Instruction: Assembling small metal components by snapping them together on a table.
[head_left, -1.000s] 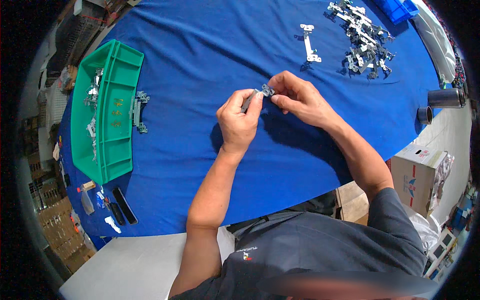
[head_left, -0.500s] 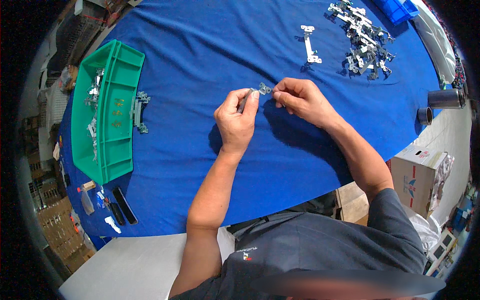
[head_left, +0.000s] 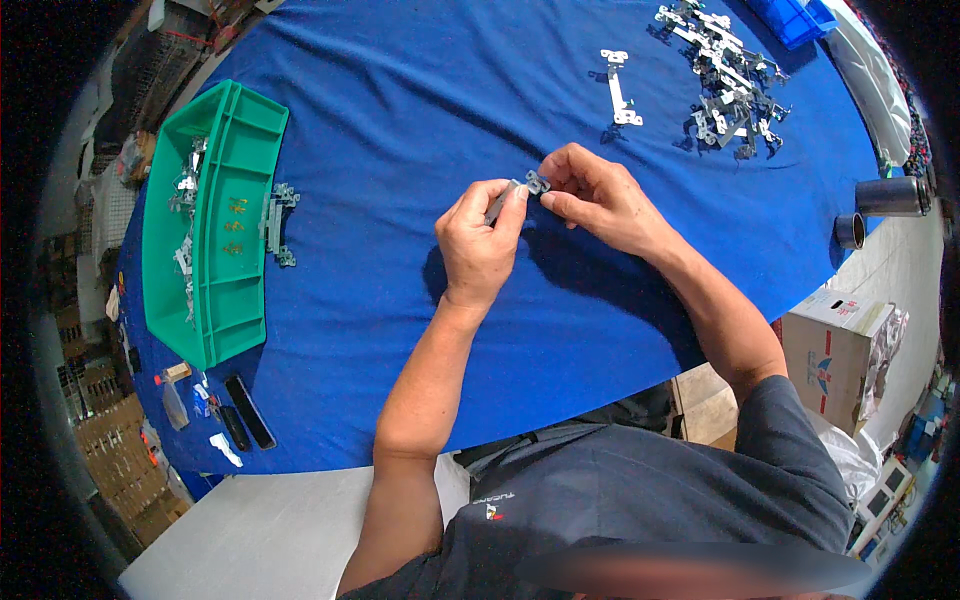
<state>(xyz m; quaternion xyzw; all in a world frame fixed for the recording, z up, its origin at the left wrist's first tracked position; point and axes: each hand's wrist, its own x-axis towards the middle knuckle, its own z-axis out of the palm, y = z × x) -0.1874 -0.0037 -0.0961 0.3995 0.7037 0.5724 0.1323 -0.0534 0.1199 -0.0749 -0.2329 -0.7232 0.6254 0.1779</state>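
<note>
My left hand is closed round a narrow grey metal bracket, thumb on top. The bracket's far end, with small holed tabs, sticks out toward my right hand. That hand is curled, with thumb and index fingertip close beside the tabbed end; what lies inside its fingers is hidden. Both hands are above the blue cloth. A similar bracket lies alone beyond them, and a pile of brackets is at the far right.
At left, a green divided bin holds metal parts and small brass-coloured pieces. More brackets lie against its side. A black phone-like slab is near left. A blue bin, dark cylinder and carton are at right.
The left hand has shifted slightly right with the bracket, whose tabbed end has turned and looks darker. My right thumb and index fingertip have parted a little around that end.
</note>
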